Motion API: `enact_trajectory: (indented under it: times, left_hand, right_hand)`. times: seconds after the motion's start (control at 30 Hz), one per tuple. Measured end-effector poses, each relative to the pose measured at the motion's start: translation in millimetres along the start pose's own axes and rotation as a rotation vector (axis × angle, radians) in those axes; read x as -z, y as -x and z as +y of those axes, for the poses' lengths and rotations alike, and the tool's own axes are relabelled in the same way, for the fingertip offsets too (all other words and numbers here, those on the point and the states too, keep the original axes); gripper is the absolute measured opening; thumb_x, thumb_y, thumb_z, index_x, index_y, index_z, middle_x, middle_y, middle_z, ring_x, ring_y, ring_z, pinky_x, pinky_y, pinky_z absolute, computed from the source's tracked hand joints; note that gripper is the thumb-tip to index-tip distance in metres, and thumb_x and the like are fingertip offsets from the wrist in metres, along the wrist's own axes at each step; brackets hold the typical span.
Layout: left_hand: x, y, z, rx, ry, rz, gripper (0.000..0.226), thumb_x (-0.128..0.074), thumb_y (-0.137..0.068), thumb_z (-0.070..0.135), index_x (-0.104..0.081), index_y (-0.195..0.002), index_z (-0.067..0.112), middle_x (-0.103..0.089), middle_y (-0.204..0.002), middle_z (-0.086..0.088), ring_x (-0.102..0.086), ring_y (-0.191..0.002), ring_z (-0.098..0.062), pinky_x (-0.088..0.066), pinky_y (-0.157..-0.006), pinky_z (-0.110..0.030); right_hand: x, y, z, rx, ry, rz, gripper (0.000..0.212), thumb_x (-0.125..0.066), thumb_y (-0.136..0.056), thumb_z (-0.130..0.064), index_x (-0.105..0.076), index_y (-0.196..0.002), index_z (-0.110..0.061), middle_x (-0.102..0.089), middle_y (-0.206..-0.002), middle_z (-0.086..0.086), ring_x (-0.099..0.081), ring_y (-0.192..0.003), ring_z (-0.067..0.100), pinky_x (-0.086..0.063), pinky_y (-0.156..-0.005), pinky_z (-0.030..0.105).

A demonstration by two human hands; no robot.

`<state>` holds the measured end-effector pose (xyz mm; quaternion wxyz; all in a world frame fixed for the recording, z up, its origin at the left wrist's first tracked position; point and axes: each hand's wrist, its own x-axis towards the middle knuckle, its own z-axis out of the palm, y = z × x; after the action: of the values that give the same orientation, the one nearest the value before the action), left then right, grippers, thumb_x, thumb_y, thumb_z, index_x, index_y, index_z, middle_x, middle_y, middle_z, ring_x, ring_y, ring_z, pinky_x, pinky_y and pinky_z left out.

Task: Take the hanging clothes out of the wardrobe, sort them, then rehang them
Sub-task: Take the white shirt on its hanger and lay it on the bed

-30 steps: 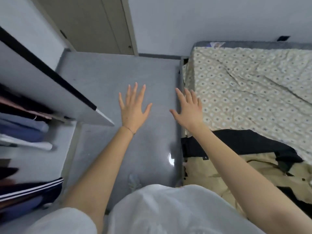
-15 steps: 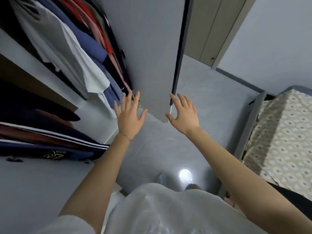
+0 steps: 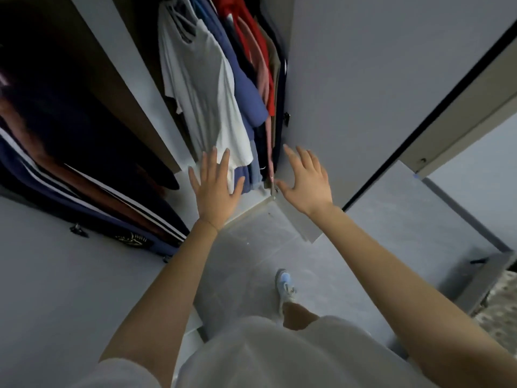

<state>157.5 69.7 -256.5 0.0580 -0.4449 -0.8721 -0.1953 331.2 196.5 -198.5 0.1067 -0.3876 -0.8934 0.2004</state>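
A: We've swung away from the bed (image 3: 502, 301). The hanging clothes (image 3: 207, 88) are dead ahead now, all still inside the wardrobe (image 3: 120, 60).
B: Left hand (image 3: 214, 189) and right hand (image 3: 305, 183) reach in empty, fingers spread.
A: The open door (image 3: 363, 79) crowds our right, and a folded stack (image 3: 84, 177) sits to our left.

Down at 6 o'clock, a loose white short-sleeved top (image 3: 279, 359) fills the bottom edge, plain cloth in soft folds. At 7 o'clock its left short sleeve (image 3: 123, 373) shows, wide-cuffed, and the arm comes out of it bare. A thin, fine bracelet (image 3: 208, 223) rings the wrist at 6 o'clock of the left hand (image 3: 214, 189). At 5 o'clock of centre, a white low sneaker with a pale-blue toe panel and white laces (image 3: 284, 284), with a bare lower leg coming out of it.
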Motion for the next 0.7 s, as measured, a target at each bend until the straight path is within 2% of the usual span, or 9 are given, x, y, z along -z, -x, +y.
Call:
enact_trajectory:
  times: [0.13, 0.37, 0.57, 0.7]
  left_hand:
    - [4.1, -38.7, -8.4, 0.113, 0.010, 0.049, 0.068, -0.052, -0.097, 0.048, -0.029, -0.155, 0.022, -0.027, -0.161, -0.011, -0.017, -0.150, -0.031, -0.009, -0.117, -0.063]
    - [11.8, -82.3, -32.3, 0.223, -0.044, 0.128, 0.069, -0.038, -0.095, 0.056, -0.036, -0.152, 0.018, -0.032, -0.159, -0.012, -0.024, -0.148, -0.033, -0.012, -0.117, -0.062]
    - [27.9, -120.3, -62.2, 0.278, -0.020, 0.153, 0.072, -0.031, -0.094, 0.060, -0.032, -0.154, 0.021, -0.024, -0.162, -0.007, -0.013, -0.151, -0.026, 0.004, -0.120, -0.051]
    - [37.8, -156.0, -90.1, 0.274, -0.020, 0.161, 0.072, -0.030, -0.093, 0.059, -0.031, -0.154, 0.021, -0.024, -0.162, -0.009, -0.013, -0.151, -0.028, 0.002, -0.119, -0.054]
  right_hand:
    - [6.9, -54.1, -9.9, 0.115, -0.010, -0.003, 0.075, -0.061, -0.091, -0.034, -0.023, -0.155, -0.026, -0.020, -0.162, 0.004, -0.014, -0.149, 0.029, -0.018, -0.118, 0.043]
    - [11.8, -138.1, -36.1, 0.268, -0.046, -0.006, 0.074, -0.065, -0.089, -0.033, -0.030, -0.153, -0.020, -0.028, -0.158, 0.012, -0.020, -0.147, 0.033, -0.023, -0.118, 0.046]
    - [6.4, -201.0, -73.7, 0.351, -0.115, -0.025, 0.076, -0.064, -0.090, -0.032, -0.026, -0.154, -0.016, -0.024, -0.160, 0.011, -0.019, -0.148, 0.030, -0.023, -0.119, 0.044]
    - [7.7, -241.4, -106.9, 0.385, -0.141, -0.001, 0.076, -0.065, -0.090, -0.027, -0.026, -0.154, -0.014, -0.027, -0.158, 0.013, -0.022, -0.145, 0.030, -0.023, -0.117, 0.037]
